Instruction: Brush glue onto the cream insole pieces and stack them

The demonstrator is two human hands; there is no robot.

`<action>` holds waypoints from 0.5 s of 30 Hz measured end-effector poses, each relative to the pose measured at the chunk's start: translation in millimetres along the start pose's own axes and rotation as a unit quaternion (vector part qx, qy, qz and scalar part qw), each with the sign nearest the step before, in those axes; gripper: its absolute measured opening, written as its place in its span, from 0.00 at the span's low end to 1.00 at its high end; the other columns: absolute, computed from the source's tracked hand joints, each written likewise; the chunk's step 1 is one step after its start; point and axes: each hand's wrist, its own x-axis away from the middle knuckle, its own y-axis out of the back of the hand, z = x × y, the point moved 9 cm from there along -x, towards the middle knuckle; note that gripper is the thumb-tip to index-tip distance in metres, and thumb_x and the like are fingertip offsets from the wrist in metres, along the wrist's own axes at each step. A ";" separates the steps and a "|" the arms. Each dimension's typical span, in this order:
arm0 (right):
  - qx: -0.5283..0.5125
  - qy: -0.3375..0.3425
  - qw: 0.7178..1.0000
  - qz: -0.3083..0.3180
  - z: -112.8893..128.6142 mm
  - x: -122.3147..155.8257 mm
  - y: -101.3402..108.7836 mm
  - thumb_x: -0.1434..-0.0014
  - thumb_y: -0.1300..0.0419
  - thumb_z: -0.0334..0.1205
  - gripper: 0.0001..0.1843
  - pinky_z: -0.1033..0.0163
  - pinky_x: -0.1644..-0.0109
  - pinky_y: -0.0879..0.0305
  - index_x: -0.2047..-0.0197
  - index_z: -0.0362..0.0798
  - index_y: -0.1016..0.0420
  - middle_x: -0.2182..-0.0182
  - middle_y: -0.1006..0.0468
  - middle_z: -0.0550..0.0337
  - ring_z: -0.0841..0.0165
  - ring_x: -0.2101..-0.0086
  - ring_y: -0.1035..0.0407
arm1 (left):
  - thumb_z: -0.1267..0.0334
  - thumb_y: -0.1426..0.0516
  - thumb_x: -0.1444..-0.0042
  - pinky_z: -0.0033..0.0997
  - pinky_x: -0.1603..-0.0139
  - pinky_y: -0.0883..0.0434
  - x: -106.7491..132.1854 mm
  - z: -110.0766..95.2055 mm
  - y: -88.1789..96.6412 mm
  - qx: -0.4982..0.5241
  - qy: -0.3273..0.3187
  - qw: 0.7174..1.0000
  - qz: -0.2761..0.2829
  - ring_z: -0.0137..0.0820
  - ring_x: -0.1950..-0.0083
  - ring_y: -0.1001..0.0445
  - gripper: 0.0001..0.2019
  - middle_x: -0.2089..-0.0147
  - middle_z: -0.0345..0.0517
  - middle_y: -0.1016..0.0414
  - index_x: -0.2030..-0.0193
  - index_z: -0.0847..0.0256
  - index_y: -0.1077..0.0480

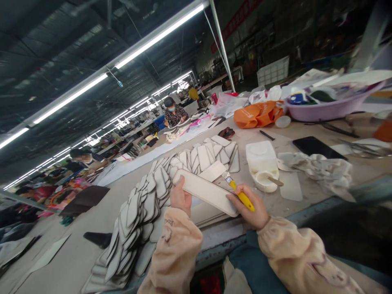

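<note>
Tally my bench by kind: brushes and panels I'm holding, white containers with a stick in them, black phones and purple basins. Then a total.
Held brush: 1
Held panel: 1
White container with a stick: 1
Black phone: 1
Purple basin: 1
Total: 5, leaving out the piled panels, which overlap too much to count.

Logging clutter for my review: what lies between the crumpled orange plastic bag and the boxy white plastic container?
A slim black stick-like object lies there, in the head view.
</note>
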 end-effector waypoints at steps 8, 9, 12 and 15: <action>0.015 -0.003 1.000 -0.010 -4.8 -2.6 1.2 0.44 0.39 0.48 0.13 0.66 0.72 0.39 0.64 0.53 0.39 0.75 0.33 0.67 0.71 0.77 0.38 | 0.75 0.40 0.49 0.34 0.48 0.28 7.3 15.2 -1.1 0.011 0.017 1.000 0.022 0.30 0.59 0.22 0.10 0.62 0.46 0.21 0.60 0.63 0.27; 0.019 -0.006 1.000 -0.010 -5.5 -2.6 1.5 0.44 0.39 0.48 0.13 0.66 0.72 0.39 0.64 0.53 0.39 0.75 0.33 0.67 0.70 0.77 0.38 | 0.75 0.40 0.49 0.34 0.48 0.28 7.5 17.7 1.2 0.007 0.024 1.000 0.014 0.30 0.60 0.22 0.09 0.63 0.45 0.21 0.61 0.63 0.27; 0.029 -0.016 0.999 -0.002 -6.6 -2.6 0.8 0.45 0.38 0.49 0.15 0.64 0.69 0.36 0.63 0.53 0.39 0.72 0.28 0.65 0.69 0.74 0.33 | 0.74 0.41 0.48 0.33 0.50 0.27 10.6 23.7 4.6 -0.006 0.043 0.999 0.004 0.29 0.63 0.22 0.07 0.65 0.46 0.21 0.62 0.64 0.27; 0.015 -0.015 1.000 0.021 -1.6 -3.3 -3.1 0.46 0.37 0.50 0.17 0.61 0.61 0.32 0.61 0.54 0.40 0.65 0.23 0.61 0.65 0.66 0.27 | 0.74 0.39 0.49 0.32 0.52 0.26 20.4 30.7 -1.9 -0.013 0.062 0.997 0.033 0.29 0.64 0.22 0.07 0.65 0.47 0.21 0.62 0.65 0.26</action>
